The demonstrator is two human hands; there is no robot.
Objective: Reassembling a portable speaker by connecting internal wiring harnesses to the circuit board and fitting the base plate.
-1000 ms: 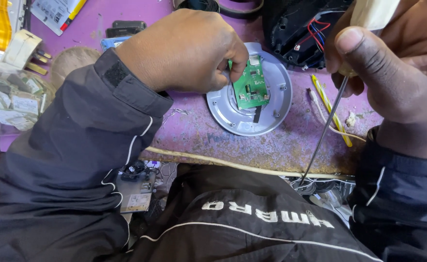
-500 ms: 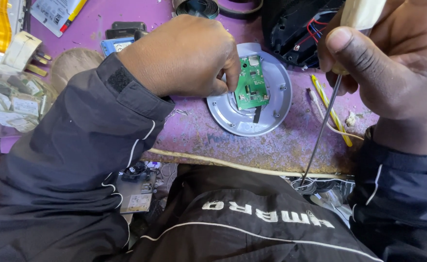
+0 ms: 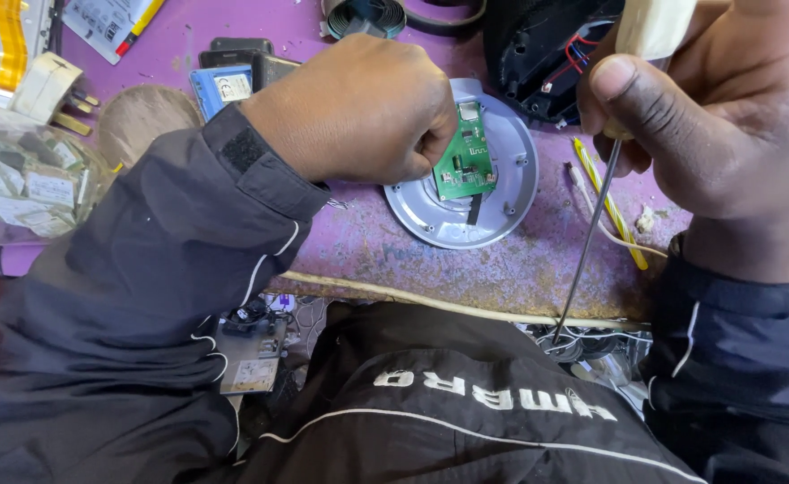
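Green circuit board (image 3: pixel 466 163) sits tilted in the round grey housing (image 3: pixel 511 202) on the purple worktop (image 3: pixel 502 269). Left hand (image 3: pixel 358 112) pinches its left edge; right hand (image 3: pixel 708 116) is closed round the screwdriver (image 3: pixel 591 242), right of the housing. Lift by edges, don't flex.

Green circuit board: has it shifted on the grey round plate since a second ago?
No. The green circuit board sits at the same spot on the grey round plate, left hand on its edge.
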